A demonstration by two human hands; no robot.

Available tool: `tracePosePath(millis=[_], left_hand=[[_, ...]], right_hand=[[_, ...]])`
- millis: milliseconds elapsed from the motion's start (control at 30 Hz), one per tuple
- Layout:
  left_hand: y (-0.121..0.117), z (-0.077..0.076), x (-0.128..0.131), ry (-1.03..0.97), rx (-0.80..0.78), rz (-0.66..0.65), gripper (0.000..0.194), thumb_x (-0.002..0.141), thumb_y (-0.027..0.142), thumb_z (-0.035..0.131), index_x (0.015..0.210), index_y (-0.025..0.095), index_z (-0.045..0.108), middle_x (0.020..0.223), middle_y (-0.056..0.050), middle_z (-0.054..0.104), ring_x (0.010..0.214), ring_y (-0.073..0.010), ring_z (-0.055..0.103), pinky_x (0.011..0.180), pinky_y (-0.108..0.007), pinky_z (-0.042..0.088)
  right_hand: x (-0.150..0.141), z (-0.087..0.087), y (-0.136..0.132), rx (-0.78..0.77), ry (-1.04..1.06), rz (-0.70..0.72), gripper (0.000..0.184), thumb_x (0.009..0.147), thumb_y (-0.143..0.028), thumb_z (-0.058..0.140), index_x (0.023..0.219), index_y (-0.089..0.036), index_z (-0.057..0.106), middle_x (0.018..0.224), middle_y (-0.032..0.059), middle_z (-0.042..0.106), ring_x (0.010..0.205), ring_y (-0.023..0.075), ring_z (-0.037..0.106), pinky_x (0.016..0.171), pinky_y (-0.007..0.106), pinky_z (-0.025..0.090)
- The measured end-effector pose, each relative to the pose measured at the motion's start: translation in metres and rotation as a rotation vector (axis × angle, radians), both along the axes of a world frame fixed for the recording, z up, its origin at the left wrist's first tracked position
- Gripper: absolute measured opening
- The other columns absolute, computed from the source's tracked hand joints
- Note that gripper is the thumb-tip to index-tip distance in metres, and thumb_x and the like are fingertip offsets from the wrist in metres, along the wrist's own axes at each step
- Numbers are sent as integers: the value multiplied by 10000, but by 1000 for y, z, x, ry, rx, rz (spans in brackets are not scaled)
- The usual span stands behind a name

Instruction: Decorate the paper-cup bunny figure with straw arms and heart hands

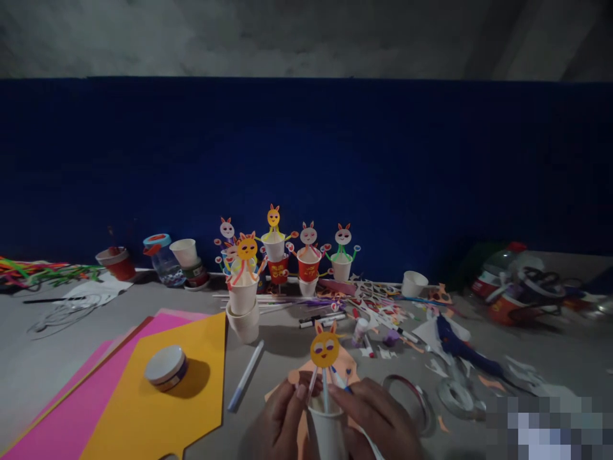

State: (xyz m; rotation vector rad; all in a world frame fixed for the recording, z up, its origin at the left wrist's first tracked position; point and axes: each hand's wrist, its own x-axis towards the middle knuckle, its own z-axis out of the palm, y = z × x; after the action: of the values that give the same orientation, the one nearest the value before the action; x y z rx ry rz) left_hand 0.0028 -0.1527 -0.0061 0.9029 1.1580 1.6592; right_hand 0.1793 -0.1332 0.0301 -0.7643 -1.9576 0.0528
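Note:
Both my hands are at the bottom middle of the view, around a white paper cup (329,434). My left hand (280,421) grips the cup's left side, fingers pinched near its rim. My right hand (378,418) curls round its right side, fingertips at the thin sticks rising from the cup. A yellow paper animal face with orange ears (324,348) stands on those sticks above the cup. Beyond it, several finished cup figures (287,255) with similar faces stand in a row against the blue wall.
Orange (158,396) and pink paper sheets (71,415) lie at left with a tape roll (165,367) on them. A white pen (245,375), markers, paper scraps (383,306), tape rings (416,396), scissors, jars and a red cup (117,262) litter the grey table.

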Motion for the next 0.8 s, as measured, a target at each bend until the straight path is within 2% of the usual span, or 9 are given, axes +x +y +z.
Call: tracePosePath(millis=[100,167,233,333,433,633,800], left_hand=[[1,9,8,160,-50,91,96,762,419,803,729,330,790,755,-1,777,772,-258,685,736,-272,512],[1,17,11,207,-28,70,199,778,510,758,719,323,791,684,0,749,688,-244,663,671,-272,499],[1,25,12,209,41,1,284,789,576,712,707,316,788,655,-12,738,650,-249,650,637,-286,496],[1,32,11,187,90,-47,265,793,560,710,759,310,794,738,-40,775,701,-280,670,645,-310,514],[0,32,11,159,74,-38,219,762,513,759,805,303,804,813,-64,795,801,-318,688,684,-328,527],[1,35,11,123,99,-63,230,754,531,760,760,304,803,774,-76,775,774,-319,681,669,-343,524],[3,41,10,271,161,-54,400,863,602,596,743,268,782,746,-82,761,731,-281,681,664,-330,540]], right_hand=[[-15,10,-1,-43,132,34,263,887,-188,585,1121,-266,674,725,-3,722,591,169,700,578,239,580],[-28,12,-2,-96,253,-13,117,849,-188,615,925,-266,660,659,-30,673,520,147,660,509,217,533],[-40,13,-4,-131,335,-42,90,833,-188,623,802,-272,626,597,-51,607,477,134,607,484,214,491],[-49,13,-4,-93,354,-58,115,827,-173,613,810,-283,646,564,-61,568,463,135,565,472,222,450],[-51,11,-3,-79,350,-68,112,825,-181,590,813,-281,639,582,-52,599,477,140,573,486,235,443],[-52,7,-1,-81,352,-47,114,829,-179,554,783,-274,598,580,-56,545,484,134,548,463,230,393],[-56,5,0,-94,382,-26,124,832,-163,560,810,-274,611,606,-48,575,515,139,558,483,233,421]])
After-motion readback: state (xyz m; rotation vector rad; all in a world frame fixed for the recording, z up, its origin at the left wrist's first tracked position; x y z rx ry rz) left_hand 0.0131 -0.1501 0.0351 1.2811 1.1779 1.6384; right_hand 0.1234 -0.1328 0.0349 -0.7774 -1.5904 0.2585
